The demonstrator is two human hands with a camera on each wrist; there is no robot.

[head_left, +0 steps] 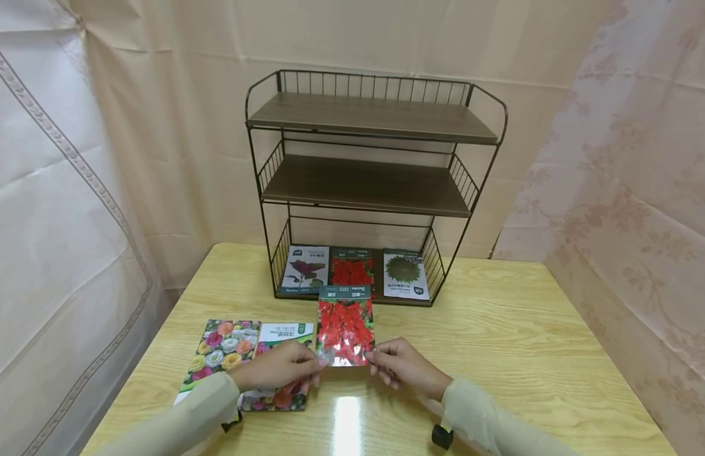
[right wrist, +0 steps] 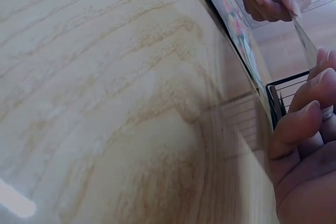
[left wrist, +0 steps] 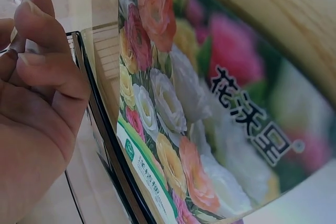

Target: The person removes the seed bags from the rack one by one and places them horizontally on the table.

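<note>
In the head view, a red-flowered seed packet (head_left: 344,326) is held up between both hands, its dark green band toward the rack. My left hand (head_left: 284,365) pinches its near left corner, and my right hand (head_left: 406,366) pinches the near right corner. Beneath the left forearm lie a seed packet of mixed pastel flowers (head_left: 231,342) and a second flower packet (head_left: 284,399), partly covered by that hand. The left wrist view has the left hand (left wrist: 39,98) beside a pastel flower packet (left wrist: 194,114). From the right wrist, the held packet (right wrist: 305,40) appears nearly edge-on between both hands' fingertips.
A three-tier rack (head_left: 366,183) with dark shelves and black wire sides stands at the table's back. On its bottom shelf lie a purple-plant packet (head_left: 305,269), a red-flower packet (head_left: 352,267) and a green flower-head packet (head_left: 405,272). Curtains hang around the wooden table (head_left: 517,354).
</note>
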